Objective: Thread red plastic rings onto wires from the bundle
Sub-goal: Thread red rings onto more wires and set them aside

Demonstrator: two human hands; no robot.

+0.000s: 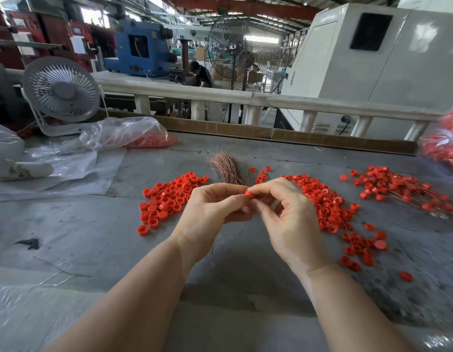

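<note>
Both hands meet above the middle of the grey table [93,237]. My left hand [210,209] and my right hand [286,212] pinch one red ring [250,194] between their fingertips. A thin wire in the fingers is too fine to make out. Just behind the hands lies the copper wire bundle [226,165], fanned out at its far end. A pile of loose red rings [169,199] lies to the left. A second pile [329,207] lies to the right. Rings with wires through them [403,191] lie at the far right.
A small grey fan [61,91] stands at the table's back left, beside clear plastic bags [123,134], one holding red rings. Another bag of red rings [443,146] sits at the right edge. A white railing [245,97] runs behind the table.
</note>
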